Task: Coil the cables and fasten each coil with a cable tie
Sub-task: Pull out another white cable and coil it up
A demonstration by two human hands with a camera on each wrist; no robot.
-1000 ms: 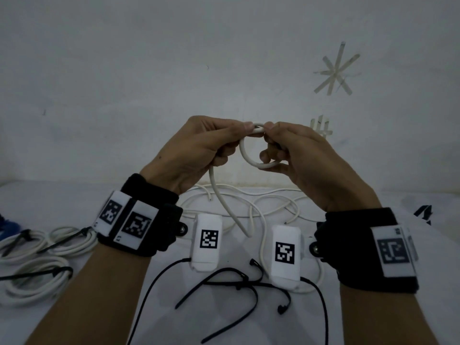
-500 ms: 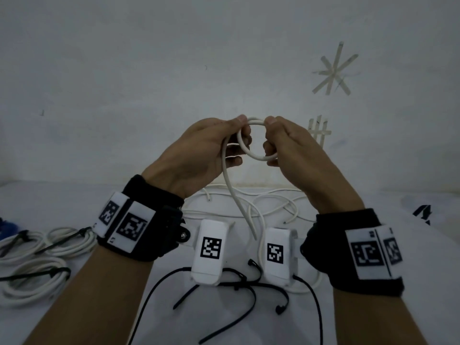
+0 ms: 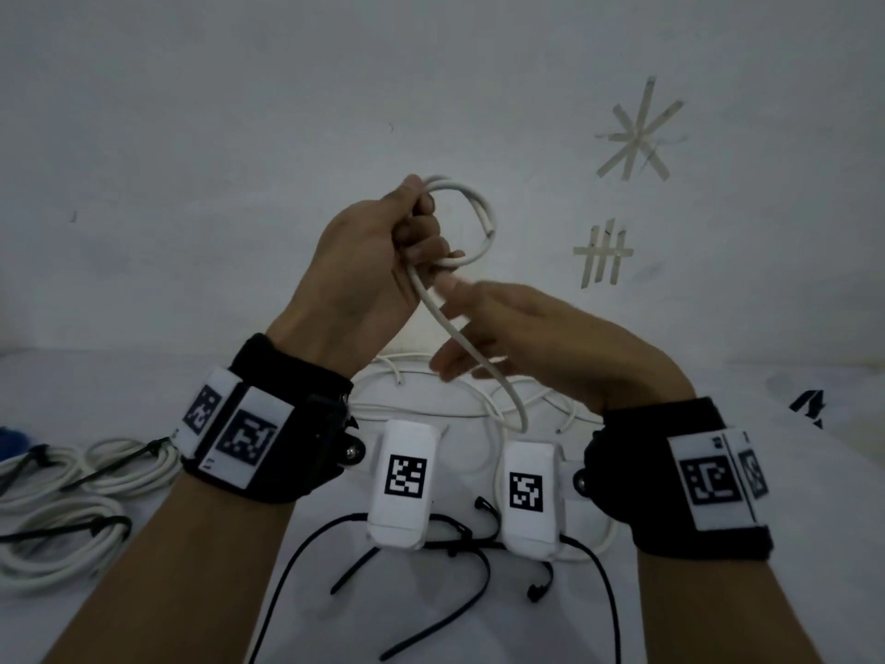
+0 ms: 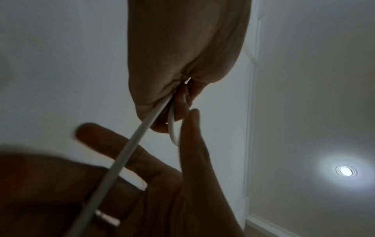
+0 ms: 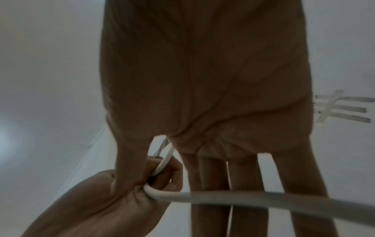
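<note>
My left hand (image 3: pixel 421 232) is raised in front of the wall and grips a small loop of the white cable (image 3: pixel 476 218) in its curled fingers. The cable's free length (image 3: pixel 459 337) runs down from that fist to the table. My right hand (image 3: pixel 459 328) is just below the left one, blurred, with its fingers spread straight beside the hanging length. In the left wrist view the cable (image 4: pixel 131 152) leaves the fist and crosses the right hand's fingers (image 4: pixel 192 144). In the right wrist view the cable (image 5: pixel 243 198) passes under the straight fingers (image 5: pixel 211 184).
More loose white cable (image 3: pixel 431 400) lies tangled on the white table behind my wrists. Several black cable ties (image 3: pixel 459 567) lie near the front. Tied white coils (image 3: pixel 72 472) sit at the left edge. The wall with tape marks (image 3: pixel 637 131) is close behind.
My right hand has let go of the loop, opened and dropped below the left hand. The left hand has lifted and now holds the loop alone.
</note>
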